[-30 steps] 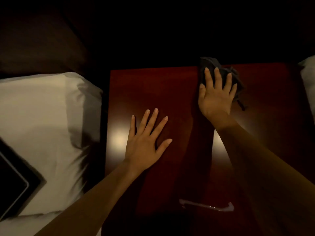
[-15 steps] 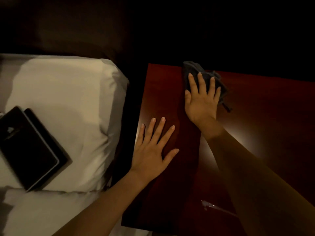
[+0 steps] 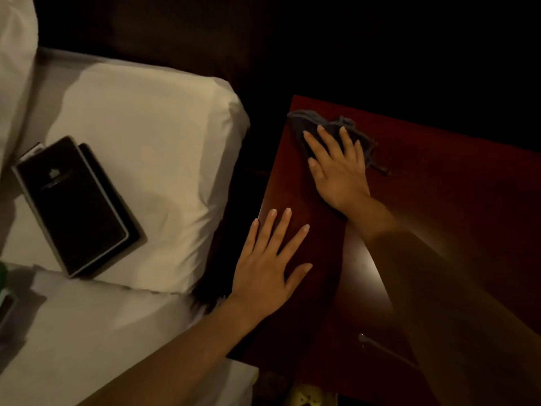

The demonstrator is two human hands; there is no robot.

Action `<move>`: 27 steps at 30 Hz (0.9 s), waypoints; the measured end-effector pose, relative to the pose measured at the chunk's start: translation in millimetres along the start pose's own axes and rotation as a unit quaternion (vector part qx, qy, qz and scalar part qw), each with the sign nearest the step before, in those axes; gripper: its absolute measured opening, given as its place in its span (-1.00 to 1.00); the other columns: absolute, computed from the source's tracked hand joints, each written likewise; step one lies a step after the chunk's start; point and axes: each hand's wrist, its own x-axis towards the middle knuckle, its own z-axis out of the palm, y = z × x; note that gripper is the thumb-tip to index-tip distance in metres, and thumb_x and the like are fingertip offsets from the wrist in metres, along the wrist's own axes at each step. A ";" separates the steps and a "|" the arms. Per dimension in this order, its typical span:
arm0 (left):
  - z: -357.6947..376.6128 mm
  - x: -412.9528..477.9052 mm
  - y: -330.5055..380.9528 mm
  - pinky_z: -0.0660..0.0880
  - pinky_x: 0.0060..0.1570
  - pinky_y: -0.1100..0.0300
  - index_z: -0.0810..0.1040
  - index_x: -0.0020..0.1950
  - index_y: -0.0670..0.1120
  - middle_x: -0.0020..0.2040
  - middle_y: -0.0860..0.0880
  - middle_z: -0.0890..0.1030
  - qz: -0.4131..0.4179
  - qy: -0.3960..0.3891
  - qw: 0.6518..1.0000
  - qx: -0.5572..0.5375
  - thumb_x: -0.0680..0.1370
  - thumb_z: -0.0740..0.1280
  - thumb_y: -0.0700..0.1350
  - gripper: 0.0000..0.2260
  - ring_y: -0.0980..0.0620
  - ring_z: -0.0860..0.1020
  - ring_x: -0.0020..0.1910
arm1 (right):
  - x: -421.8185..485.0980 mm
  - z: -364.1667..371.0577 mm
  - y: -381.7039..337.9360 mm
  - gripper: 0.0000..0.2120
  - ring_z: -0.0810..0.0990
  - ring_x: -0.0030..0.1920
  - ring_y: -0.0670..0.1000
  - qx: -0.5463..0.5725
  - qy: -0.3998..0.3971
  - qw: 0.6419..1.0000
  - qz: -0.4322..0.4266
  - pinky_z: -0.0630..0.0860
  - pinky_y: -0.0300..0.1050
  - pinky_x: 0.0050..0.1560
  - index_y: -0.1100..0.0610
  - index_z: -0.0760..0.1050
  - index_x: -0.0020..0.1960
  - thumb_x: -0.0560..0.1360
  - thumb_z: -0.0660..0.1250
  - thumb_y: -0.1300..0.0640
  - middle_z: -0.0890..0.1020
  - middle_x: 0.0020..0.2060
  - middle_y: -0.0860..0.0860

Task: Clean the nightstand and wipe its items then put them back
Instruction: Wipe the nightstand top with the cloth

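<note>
The dark red wooden nightstand fills the right half of the view. My right hand presses flat on a dark grey cloth at the nightstand's far left corner. My left hand lies flat with fingers spread on the top near its left edge, holding nothing. Two black folders lie stacked on a white pillow on the bed to the left.
A white bed sheet lies below the pillow. A green and grey object shows at the far left edge. A silver drawer handle runs along the nightstand's front. The background is dark.
My right hand has slid the cloth leftward along the back edge to the far left corner. The view has swung left, bringing the pillow and the black folders into sight.
</note>
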 end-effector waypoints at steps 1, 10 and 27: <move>1.0 -3.5 2.4 -0.01 0.49 -0.07 0.05 0.52 0.11 0.55 -0.08 0.09 -0.005 0.002 1.000 -0.001 0.58 -0.01 0.25 -0.46 -0.09 0.00 0.54 | -3.7 1.2 -2.1 -0.55 -0.16 0.53 0.13 0.001 -0.003 1.000 -0.008 -0.25 0.14 0.48 -0.11 -0.02 0.49 0.62 -0.07 -0.03 0.05 0.54 -0.04; 8.9 -42.0 31.5 -0.03 0.49 -0.05 0.03 0.52 0.08 0.55 -0.13 0.08 -0.055 0.015 0.998 0.001 0.58 -0.02 0.24 -0.46 -0.11 0.00 0.54 | -54.7 9.9 -15.8 -0.55 -0.15 0.53 0.13 -0.010 -0.019 0.999 -0.041 -0.24 0.15 0.49 -0.12 -0.04 0.49 0.61 -0.10 -0.05 0.05 0.54 -0.05; 21.1 -62.0 67.6 0.15 0.40 -0.21 0.20 0.49 -0.02 0.49 -0.29 0.21 -0.081 0.036 0.993 0.082 0.59 -0.03 0.18 -0.48 -0.31 0.17 0.47 | -157.1 -3.0 74.6 -0.54 -0.15 0.53 0.13 0.006 0.020 0.998 0.062 -0.22 0.15 0.51 -0.13 -0.05 0.50 0.61 -0.10 -0.08 0.02 0.54 -0.05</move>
